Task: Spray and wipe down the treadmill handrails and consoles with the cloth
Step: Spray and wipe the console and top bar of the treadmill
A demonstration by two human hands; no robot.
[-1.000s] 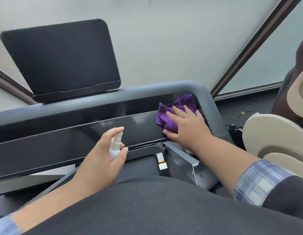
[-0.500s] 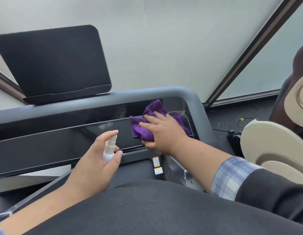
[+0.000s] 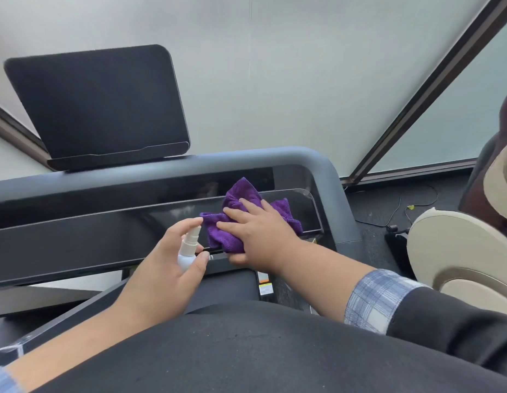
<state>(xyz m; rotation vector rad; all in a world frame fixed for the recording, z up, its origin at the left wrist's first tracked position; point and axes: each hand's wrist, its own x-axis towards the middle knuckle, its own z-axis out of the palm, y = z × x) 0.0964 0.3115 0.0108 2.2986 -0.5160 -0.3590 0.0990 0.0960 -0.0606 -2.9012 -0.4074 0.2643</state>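
A crumpled purple cloth (image 3: pixel 242 199) lies on the glossy black console panel (image 3: pixel 90 236) of the treadmill. My right hand (image 3: pixel 261 231) presses it flat against the panel, fingers straight and spread. My left hand (image 3: pixel 164 268) grips a small white spray bottle (image 3: pixel 188 248), index finger on its nozzle, just left of the cloth. The grey handrail (image 3: pixel 303 157) runs across above the console and bends down at the right corner. A dark tablet-like screen (image 3: pixel 96 106) stands behind the rail at the upper left.
A beige and brown massage chair (image 3: pixel 459 251) stands close on the right. Cables (image 3: pixel 399 211) lie on the dark floor beside it. Frosted glass panels with dark frames (image 3: pixel 433 78) rise behind the treadmill. The treadmill belt (image 3: pixel 226 287) is below the console.
My right hand has slid the cloth leftward along the console panel, away from the right corner. My left hand with the bottle stays in about the same place.
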